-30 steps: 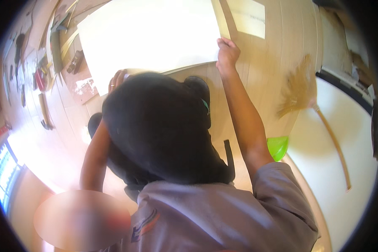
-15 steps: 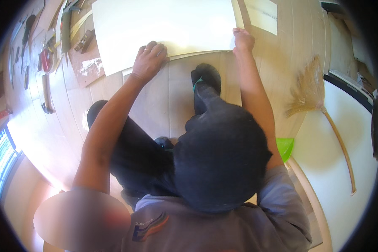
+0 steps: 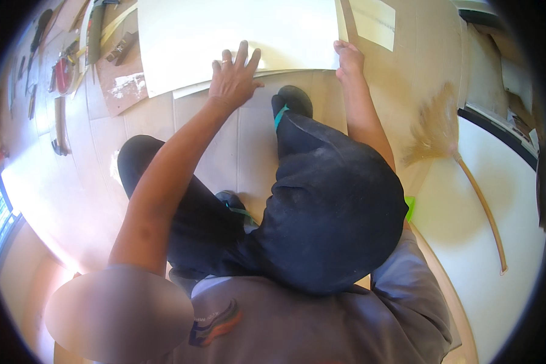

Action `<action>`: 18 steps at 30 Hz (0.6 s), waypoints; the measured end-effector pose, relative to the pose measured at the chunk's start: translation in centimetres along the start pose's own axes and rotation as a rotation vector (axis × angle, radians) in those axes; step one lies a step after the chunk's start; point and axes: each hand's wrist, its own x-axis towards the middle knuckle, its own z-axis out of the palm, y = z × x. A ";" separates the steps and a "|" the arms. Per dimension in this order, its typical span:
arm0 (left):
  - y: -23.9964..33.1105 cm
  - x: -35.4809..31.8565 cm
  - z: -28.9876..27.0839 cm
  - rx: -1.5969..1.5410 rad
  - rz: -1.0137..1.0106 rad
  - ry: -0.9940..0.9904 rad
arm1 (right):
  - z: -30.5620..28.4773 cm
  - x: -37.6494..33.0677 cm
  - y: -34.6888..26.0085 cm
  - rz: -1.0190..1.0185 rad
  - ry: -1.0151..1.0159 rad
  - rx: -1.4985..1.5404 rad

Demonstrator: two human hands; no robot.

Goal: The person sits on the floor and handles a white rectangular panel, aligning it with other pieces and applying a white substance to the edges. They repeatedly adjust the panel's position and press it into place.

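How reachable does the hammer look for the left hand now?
Probably yes, perhaps with a lean: the left hand is spread over the near edge of the white sheet, holding nothing visible, and the hammer lies uncovered on the floor to its left, only flat sheet and brown board between.

The left arm (image 3: pixel 161 179) reaches forward, nearly straight, and the left hand (image 3: pixel 232 79) is palm down, spread wide. The right arm (image 3: pixel 370 124), partly hidden behind the bent right knee (image 3: pixel 346 218), also extends forward, the right hand (image 3: pixel 350 60) curled in a grip.
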 end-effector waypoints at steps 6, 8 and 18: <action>-0.2 0.6 3.0 0.229 0.110 -0.110 | 0.4 -0.9 -1.0 0.051 -0.046 -0.020; -0.1 0.5 4.1 0.307 0.117 -0.102 | 0.2 -0.4 -0.5 0.039 -0.071 -0.037; 0.8 0.9 3.5 0.185 0.029 -0.197 | -1.1 1.0 1.1 0.026 -0.208 0.012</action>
